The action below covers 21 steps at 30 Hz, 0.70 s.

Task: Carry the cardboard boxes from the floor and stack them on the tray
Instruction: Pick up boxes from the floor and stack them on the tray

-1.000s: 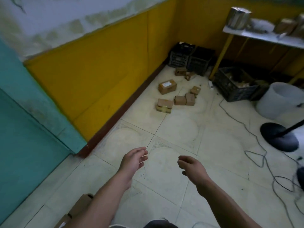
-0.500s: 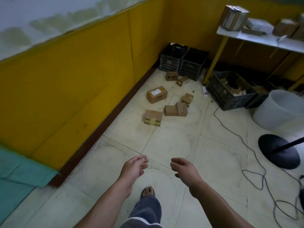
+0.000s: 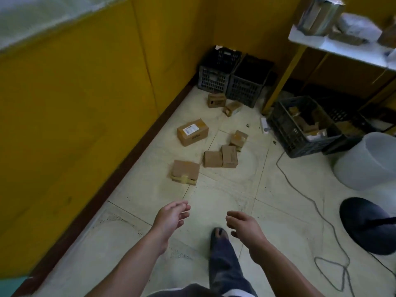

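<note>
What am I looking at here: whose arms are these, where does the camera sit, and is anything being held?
There is no machine here. A person works with bare hands, and the camera is worn on their head, looking forward and down. The left hand and right hand are stretched out over the tiled floor with relaxed fingers, holding nothing. One foot shows between the arms. Ahead, several cardboard boxes lie scattered on the floor. The nearest box has tape on its side, and a labelled box lies close to the yellow wall. Beyond them stand black crates and a white bucket. No tray can be seen in this picture.
</note>
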Motion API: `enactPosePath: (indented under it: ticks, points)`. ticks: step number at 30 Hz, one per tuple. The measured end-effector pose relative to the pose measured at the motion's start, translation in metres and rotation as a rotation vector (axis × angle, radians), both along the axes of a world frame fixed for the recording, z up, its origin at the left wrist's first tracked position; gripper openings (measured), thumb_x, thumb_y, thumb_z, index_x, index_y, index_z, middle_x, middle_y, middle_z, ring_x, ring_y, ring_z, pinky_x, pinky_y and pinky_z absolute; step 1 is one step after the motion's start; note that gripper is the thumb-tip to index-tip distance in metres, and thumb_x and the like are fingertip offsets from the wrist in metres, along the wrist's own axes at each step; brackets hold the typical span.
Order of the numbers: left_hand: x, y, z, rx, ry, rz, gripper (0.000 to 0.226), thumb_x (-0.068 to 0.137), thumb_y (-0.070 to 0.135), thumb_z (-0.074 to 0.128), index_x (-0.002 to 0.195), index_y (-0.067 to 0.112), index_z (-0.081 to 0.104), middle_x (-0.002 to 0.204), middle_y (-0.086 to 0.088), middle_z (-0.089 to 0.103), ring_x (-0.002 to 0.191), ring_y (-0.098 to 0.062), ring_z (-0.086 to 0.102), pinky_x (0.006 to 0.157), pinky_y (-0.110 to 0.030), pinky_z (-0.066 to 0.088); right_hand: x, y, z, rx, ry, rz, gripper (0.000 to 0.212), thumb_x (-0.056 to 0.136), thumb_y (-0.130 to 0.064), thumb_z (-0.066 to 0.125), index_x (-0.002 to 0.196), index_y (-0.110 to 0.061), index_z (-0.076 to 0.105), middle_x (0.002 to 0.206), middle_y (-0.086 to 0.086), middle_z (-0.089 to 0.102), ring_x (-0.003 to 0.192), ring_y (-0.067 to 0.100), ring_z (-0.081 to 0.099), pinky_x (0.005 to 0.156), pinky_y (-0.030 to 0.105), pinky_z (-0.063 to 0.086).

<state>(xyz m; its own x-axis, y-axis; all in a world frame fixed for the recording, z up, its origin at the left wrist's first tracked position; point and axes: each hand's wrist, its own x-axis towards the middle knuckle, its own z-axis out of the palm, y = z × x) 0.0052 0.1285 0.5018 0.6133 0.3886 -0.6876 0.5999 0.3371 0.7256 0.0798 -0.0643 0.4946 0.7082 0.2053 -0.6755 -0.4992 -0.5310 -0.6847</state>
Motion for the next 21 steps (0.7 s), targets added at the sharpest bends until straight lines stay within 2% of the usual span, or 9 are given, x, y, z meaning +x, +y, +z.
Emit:
enactPosePath:
  ticks: [3, 8, 12, 18, 21]
  points:
    - [0.058, 0.016, -0.017, 0.038, 0.040, 0.052, 0.025, 0.102, 0.020, 0.045, 0.118, 0.015, 0.062, 0.111, 0.000, 0.068, 0.104, -0.014, 0.063, 0.083, -0.026, 0.050, 0.078, 0.017, -0.019, 0.005, 0.003, 0.070, 0.033, 0.098, -0.018, 0.055, 0.130, -0.012, 0.057, 0.116, 0.001, 0.063, 0.104, 0.013, 0.060, 0.089, 0.029, 0.051]
    - [0.119, 0.035, -0.021, 0.029, 0.105, 0.119, 0.023, 0.103, 0.020, 0.043, 0.117, 0.019, 0.061, 0.113, 0.001, 0.066, 0.106, -0.014, 0.061, 0.083, -0.025, 0.049, 0.160, 0.047, -0.026, -0.036, 0.066, 0.201, 0.033, 0.098, -0.018, 0.054, 0.130, -0.013, 0.057, 0.115, -0.001, 0.062, 0.104, 0.012, 0.059, 0.090, 0.028, 0.048]
    - [0.170, 0.069, -0.035, -0.013, 0.136, 0.203, 0.020, 0.101, 0.020, 0.046, 0.112, 0.022, 0.063, 0.113, -0.001, 0.068, 0.105, -0.017, 0.063, 0.092, -0.032, 0.051, 0.226, 0.090, -0.037, -0.080, 0.101, 0.288, 0.033, 0.097, -0.017, 0.055, 0.129, -0.012, 0.058, 0.118, 0.002, 0.063, 0.103, 0.013, 0.060, 0.091, 0.029, 0.049]
    - [0.249, 0.142, -0.070, -0.066, 0.153, 0.223, 0.023, 0.101, 0.020, 0.047, 0.117, 0.018, 0.064, 0.112, -0.001, 0.069, 0.104, -0.017, 0.063, 0.086, -0.029, 0.050, 0.307, 0.163, -0.063, -0.149, 0.141, 0.288, 0.035, 0.097, -0.017, 0.055, 0.131, -0.010, 0.056, 0.116, 0.003, 0.062, 0.102, 0.014, 0.060, 0.091, 0.030, 0.050]
    - [0.297, 0.189, -0.090, -0.066, 0.161, 0.181, 0.020, 0.101, 0.019, 0.047, 0.107, 0.025, 0.065, 0.110, 0.001, 0.069, 0.104, -0.015, 0.063, 0.087, -0.029, 0.050, 0.347, 0.206, -0.081, -0.195, 0.148, 0.287, 0.036, 0.096, -0.018, 0.056, 0.131, -0.011, 0.057, 0.117, 0.002, 0.063, 0.105, 0.015, 0.060, 0.098, 0.035, 0.049]
